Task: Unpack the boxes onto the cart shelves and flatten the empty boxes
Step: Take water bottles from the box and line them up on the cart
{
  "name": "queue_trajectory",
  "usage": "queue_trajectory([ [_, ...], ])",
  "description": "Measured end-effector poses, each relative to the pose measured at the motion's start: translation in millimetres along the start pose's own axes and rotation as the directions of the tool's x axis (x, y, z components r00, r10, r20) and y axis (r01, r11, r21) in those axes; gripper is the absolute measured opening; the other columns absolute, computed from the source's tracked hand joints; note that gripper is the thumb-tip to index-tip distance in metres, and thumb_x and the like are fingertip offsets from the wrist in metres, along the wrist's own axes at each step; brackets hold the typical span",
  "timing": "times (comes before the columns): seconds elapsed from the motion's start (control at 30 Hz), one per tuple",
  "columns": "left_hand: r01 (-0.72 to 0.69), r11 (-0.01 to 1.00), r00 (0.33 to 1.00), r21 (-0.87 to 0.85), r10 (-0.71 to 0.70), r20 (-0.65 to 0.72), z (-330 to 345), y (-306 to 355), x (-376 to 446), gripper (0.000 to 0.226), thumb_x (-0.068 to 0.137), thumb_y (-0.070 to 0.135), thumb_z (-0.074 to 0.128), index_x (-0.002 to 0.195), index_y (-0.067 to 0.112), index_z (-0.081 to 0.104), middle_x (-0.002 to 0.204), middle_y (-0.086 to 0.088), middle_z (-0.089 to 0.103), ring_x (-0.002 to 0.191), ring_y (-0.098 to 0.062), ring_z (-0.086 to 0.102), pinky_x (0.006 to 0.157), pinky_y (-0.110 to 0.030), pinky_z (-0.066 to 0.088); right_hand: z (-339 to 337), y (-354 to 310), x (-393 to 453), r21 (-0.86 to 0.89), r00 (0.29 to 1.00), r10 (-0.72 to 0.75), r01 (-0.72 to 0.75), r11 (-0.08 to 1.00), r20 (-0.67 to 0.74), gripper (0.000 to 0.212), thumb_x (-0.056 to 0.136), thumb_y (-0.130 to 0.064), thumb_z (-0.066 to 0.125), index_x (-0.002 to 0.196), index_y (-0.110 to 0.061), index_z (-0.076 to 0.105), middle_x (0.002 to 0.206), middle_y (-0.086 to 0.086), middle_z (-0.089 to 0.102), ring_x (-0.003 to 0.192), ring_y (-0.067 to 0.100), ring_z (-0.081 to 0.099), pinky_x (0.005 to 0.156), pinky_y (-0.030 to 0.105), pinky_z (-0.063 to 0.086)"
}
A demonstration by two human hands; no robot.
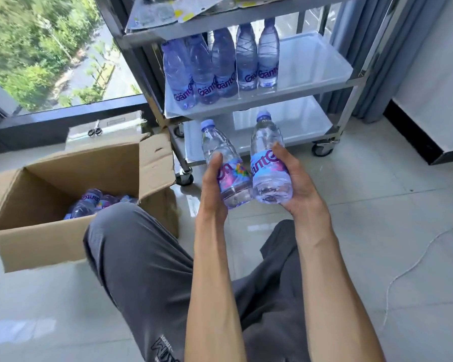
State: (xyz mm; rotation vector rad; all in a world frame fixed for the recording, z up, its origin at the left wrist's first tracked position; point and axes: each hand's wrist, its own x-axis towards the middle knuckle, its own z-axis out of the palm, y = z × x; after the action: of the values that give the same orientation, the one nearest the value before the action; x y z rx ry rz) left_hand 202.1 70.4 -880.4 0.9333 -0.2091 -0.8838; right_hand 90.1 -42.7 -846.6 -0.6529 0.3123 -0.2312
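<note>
Left hand (pixel 215 184) and right hand (pixel 292 184) each grip one water bottle upright before the cart's middle shelf (pixel 311 64), evidently to join the row standing there.

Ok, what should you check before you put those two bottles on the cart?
1. Left hand holds its bottle firmly: ok.
2. Right hand holds its bottle firmly: ok.
3. Free room on the middle shelf beside the standing bottles: ok.
4. Caps on both held bottles: ok.
5. More bottles left in the box: ok, some show inside.
6. Cart wheels locked: cannot tell.
</note>
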Motion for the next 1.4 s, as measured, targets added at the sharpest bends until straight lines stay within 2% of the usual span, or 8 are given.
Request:
queue_trajectory([
  [0.17,0.006,0.992,1.000,-0.127,-0.007,-0.011,-2.4,-1.3,-14.0,0.047,0.089,0.040,0.064,0.118,0.003,0.057,0.109,-0.020,0.056,0.109,-0.038,0.052,0.113,-0.061,0.030,-11.7,8.7,-10.2,0.004,0.998,-0.020,0.020,1.000,0.052,0.052,0.056,-0.036,0.091,0.095,-0.007,0.076,0.090,0.014,0.070,0.080,0.025,0.070,0.070,0.036,0.059],
  [0.3,0.042,0.988,0.997,-0.148,-0.050,-0.050,5.5,-0.7,-18.7,0.046,0.090,0.036,0.061,0.124,0.006,0.050,0.117,-0.022,0.046,0.112,-0.037,0.044,0.118,-0.058,0.020,-17.9,11.5,-3.9,0.030,0.998,-0.049,0.048,0.998,0.036,0.032,0.080,-0.029,0.069,0.100,-0.005,0.074,0.091,0.016,0.069,0.079,0.026,0.069,0.071,0.036,0.059],
  [0.5,0.067,0.970,0.994,-0.232,-0.085,-0.067,15.7,1.8,-9.0,0.079,0.053,0.037,0.093,0.115,0.006,0.053,0.093,-0.014,0.055,0.085,-0.027,0.055,0.088,-0.042,0.043,-19.1,-6.0,17.4,0.045,0.996,0.086,-0.086,0.995,-0.008,0.063,0.070,-0.043,0.079,0.112,0.001,0.061,0.089,0.017,0.065,0.073,0.025,0.068,0.063,0.032,0.057],
  [0.77,0.002,0.928,0.979,-0.373,-0.078,-0.190,32.7,-7.0,57.5,0.039,0.085,0.038,0.055,0.094,0.004,0.072,0.090,-0.014,0.067,0.084,-0.027,0.065,0.082,-0.039,0.053,-43.2,-56.1,70.3,0.072,0.991,0.133,-0.132,0.989,-0.009,0.045,0.074,-0.032,0.073,0.108,-0.003,0.067,0.094,0.017,0.067,0.081,0.028,0.068,0.072,0.038,0.058],
  [0.9,-0.009,0.939,0.939,-0.344,-0.111,-0.327,42.8,-12.3,86.7,0.045,0.080,0.047,0.068,0.104,0.009,0.066,0.095,-0.014,0.072,0.085,-0.030,0.072,0.074,-0.040,0.059,-56.4,-75.8,97.3,0.005,0.982,0.167,-0.167,0.986,-0.088,0.049,0.080,-0.033,0.065,0.113,0.002,0.062,0.101,0.025,0.060,0.091,0.036,0.058,0.079,0.040,0.049],
  [1.07,-0.010,0.961,0.983,-0.276,-0.041,-0.178,56.3,-3.1,93.8,0.054,0.064,0.042,0.086,0.104,0.008,0.072,0.095,-0.009,0.070,0.079,-0.020,0.069,0.070,-0.033,0.058,-63.7,-90.8,96.7,0.035,0.990,0.130,-0.128,0.991,-0.047,0.080,0.051,-0.047,0.092,0.113,-0.006,0.063,0.091,0.011,0.069,0.077,0.021,0.068,0.066,0.031,0.058],
  [1.3,0.198,0.956,0.944,-0.215,-0.245,-0.220,86.1,-16.3,97.3,0.050,0.081,0.052,0.067,0.110,0.011,0.064,0.095,-0.010,0.075,0.087,-0.028,0.073,0.072,-0.041,0.059,-73.0,-109.7,53.1,0.038,0.984,-0.090,0.097,0.995,-0.153,0.038,0.081,-0.024,0.066,0.110,-0.001,0.060,0.093,0.020,0.064,0.079,0.031,0.065,0.067,0.036,0.056],
  [1.4,0.313,0.940,0.948,-0.132,-0.301,0.104,108.1,-25.3,88.2,0.062,0.065,0.053,0.082,0.107,0.009,0.071,0.107,-0.013,0.070,0.103,-0.030,0.067,0.090,-0.045,0.054,-74.2,-112.4,19.1,0.074,0.977,-0.128,0.142,0.987,-0.168,0.048,0.079,-0.031,0.071,0.117,-0.004,0.060,0.103,0.021,0.066,0.089,0.032,0.067,0.078,0.041,0.057],
])
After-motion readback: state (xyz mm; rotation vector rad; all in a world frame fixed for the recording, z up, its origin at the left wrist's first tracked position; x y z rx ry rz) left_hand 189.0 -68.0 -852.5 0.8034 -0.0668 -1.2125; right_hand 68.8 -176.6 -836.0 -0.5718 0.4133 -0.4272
